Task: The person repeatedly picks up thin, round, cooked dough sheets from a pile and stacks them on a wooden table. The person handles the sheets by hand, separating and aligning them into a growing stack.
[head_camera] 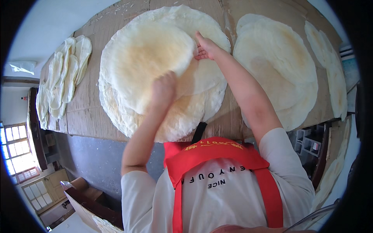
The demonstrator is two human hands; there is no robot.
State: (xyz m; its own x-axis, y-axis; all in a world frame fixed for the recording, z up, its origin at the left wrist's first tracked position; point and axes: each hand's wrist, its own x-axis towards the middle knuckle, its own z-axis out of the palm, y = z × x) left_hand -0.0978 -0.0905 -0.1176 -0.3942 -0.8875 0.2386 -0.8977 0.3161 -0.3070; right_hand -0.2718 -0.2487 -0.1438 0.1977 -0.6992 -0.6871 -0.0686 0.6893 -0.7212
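A wide stack of thin, pale round flatbread sheets (215,32) lies on the cardboard-covered table before me. The uppermost sheet (140,55) is browned in the middle, and its right edge stands slightly off the sheets below, casting a shadow. My left hand (164,87), blurred, is closed in a fist at this sheet's near right edge; its fingertips are hidden. My right hand (206,49) is spread beside the right edge, thumb up and palm turned left, with its fingertips touching the rim of the sheet.
Another pile of round sheets (279,58) lies to the right, with narrow folded pieces (329,70) past it. Several folded pieces (62,72) overlap at the table's left end. Cardboard (87,116) covers the tabletop. Concrete blocks (310,144) stand below at right.
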